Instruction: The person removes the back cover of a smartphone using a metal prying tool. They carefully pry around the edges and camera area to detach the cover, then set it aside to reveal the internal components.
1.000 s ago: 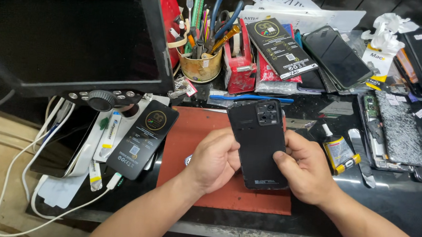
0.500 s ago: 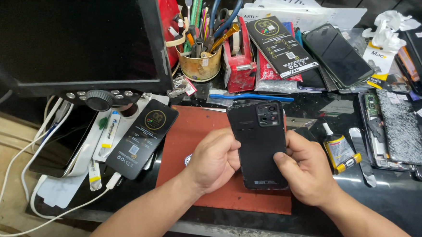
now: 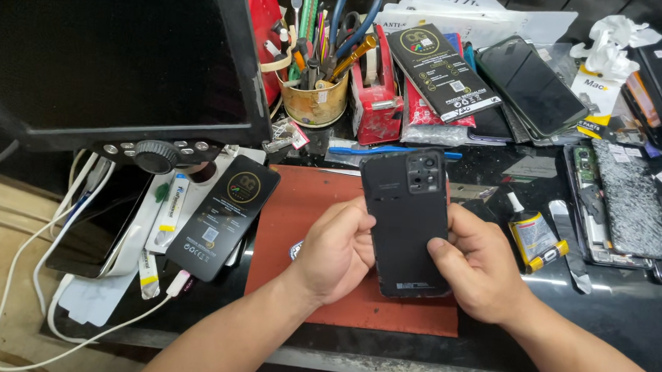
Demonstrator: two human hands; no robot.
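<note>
Both hands grip a black phone, back side up, over the red mat at the table's centre. The left hand clasps its left edge, the right hand its right, fingers curled around it. A glue bottle lies at 3 o'clock, perhaps capped.

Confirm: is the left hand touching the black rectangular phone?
Touching. Head view shows the left hand gripping the black rectangular phone's left edge, thumb on its back.
</note>
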